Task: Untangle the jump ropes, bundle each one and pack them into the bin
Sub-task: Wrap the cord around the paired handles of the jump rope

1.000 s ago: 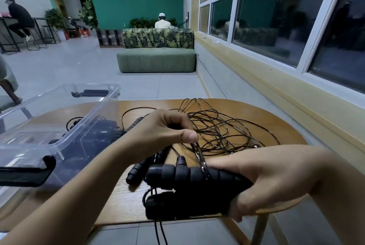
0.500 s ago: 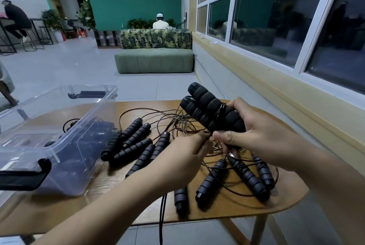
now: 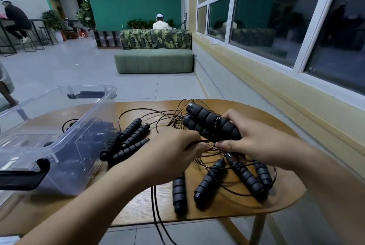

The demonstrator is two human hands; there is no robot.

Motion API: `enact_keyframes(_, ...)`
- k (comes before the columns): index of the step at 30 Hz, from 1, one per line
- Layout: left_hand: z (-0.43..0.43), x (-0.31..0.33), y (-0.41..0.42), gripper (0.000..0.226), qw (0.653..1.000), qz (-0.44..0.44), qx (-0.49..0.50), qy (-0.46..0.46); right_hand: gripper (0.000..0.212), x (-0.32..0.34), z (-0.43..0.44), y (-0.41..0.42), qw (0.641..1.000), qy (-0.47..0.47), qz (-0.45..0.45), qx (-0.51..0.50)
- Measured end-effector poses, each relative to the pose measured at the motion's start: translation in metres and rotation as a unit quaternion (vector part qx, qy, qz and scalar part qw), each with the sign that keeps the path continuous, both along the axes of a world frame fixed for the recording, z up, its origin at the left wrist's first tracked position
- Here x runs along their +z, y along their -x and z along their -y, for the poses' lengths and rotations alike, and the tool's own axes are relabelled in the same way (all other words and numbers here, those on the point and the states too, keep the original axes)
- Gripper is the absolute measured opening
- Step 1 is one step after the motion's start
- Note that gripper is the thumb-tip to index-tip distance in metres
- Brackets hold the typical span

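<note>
Your right hand (image 3: 254,144) grips a handle pair (image 3: 212,125) side by side, a few turns of thin black line wound round their middle, held above the table (image 3: 134,209) and tilted up toward the far left. Your left hand (image 3: 171,152) has its fingers curled and pinches a strand of the cords (image 3: 173,118) just under that pair, close to your right thumb. The cords lie in a loose tangle on the far half of the table, and two strands hang over the near edge. Three loose handles (image 3: 128,140) lie together beside the bin (image 3: 83,127); four more fan out under your hands near the front edge. The clear bin sits on the table's left side with dark rope inside, too blurred to tell how it is bundled. Beyond the table stands a green sofa (image 3: 154,61)
</note>
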State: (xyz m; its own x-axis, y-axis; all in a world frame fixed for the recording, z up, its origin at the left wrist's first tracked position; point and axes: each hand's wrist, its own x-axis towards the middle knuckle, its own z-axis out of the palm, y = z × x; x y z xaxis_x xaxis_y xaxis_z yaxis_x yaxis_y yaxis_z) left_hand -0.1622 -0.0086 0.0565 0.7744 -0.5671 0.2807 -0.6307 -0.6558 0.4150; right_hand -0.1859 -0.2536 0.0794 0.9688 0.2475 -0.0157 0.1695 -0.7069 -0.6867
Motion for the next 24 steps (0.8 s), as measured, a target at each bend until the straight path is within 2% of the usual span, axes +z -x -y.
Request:
enact_keyframes(4, -0.016, 0.011, -0.009, 0.034, 0.996, -0.033, -0.033, 0.077, 0.037, -0.001, -0.009, 0.001, 0.992, 0.102, -0.037, 0.071)
enact_keyframes(6, -0.025, 0.013, -0.012, 0.035, 0.99, -0.076, -0.062, 0.101, 0.033, 0.001, -0.014, 0.007, 0.982, 0.115, -0.072, 0.135)
enact_keyframes(10, -0.032, 0.004, -0.025, 0.044, 0.988, -0.085, -0.067, 0.112, 0.031, 0.007, -0.02, 0.014, 0.967, 0.134, -0.09, 0.195)
enact_keyframes(13, -0.032, -0.004, -0.031, 0.057, 0.988, -0.07, -0.078, 0.117, 0.034, 0.016, -0.021, 0.018, 0.952, 0.05, -0.177, 0.245)
enact_keyframes(15, -0.028, -0.004, -0.032, 0.057, 0.983, -0.085, -0.079, 0.145, 0.031, 0.022, -0.024, 0.023, 0.937, -0.02, -0.206, 0.281)
enact_keyframes(18, -0.027, -0.011, -0.044, 0.059, 0.958, -0.167, -0.038, 0.23, 0.03, 0.022, -0.023, 0.026, 0.927, -0.13, -0.188, 0.296)
enact_keyframes(20, -0.035, -0.027, -0.053, 0.046, 0.935, -0.224, 0.022, 0.273, 0.03, 0.02, -0.021, 0.025, 0.925, -0.197, -0.166, 0.28)
enact_keyframes(24, -0.02, -0.032, -0.034, 0.043, 0.928, -0.202, 0.001, 0.314, 0.037, 0.015, -0.02, 0.019, 0.918, -0.311, -0.104, 0.224)
